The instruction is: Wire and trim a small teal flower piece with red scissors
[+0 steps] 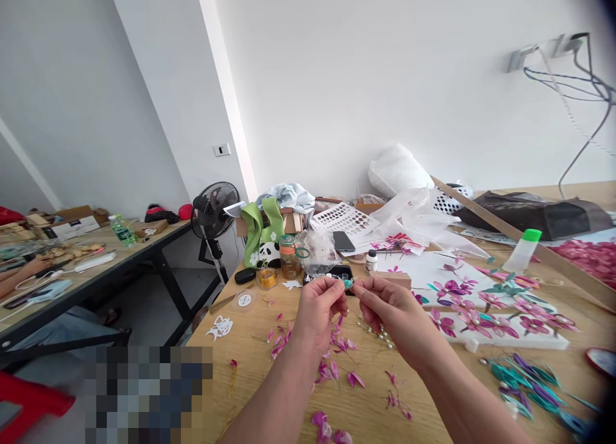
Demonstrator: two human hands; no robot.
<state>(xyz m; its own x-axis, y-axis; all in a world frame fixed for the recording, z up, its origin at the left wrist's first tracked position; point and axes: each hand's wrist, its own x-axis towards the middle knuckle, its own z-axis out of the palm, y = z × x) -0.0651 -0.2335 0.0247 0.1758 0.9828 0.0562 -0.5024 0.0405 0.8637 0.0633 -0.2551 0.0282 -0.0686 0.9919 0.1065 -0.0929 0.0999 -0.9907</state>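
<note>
Pink petals [332, 370] on table [250, 341] | both hands pinch teal piece [347, 283] | left hand [317, 309] | right hand [385, 309]

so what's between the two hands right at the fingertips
In the head view, a small teal piece sits between the left hand and the right hand, pinched by both sets of fingertips above the wooden table.

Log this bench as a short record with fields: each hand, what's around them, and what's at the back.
left hand: pinches small teal piece from the left
right hand: pinches the same piece from the right
under hands: pink petals scattered on wooden table
right side: foam board stuck with pink flowers
back: black fan, amber jar
</note>
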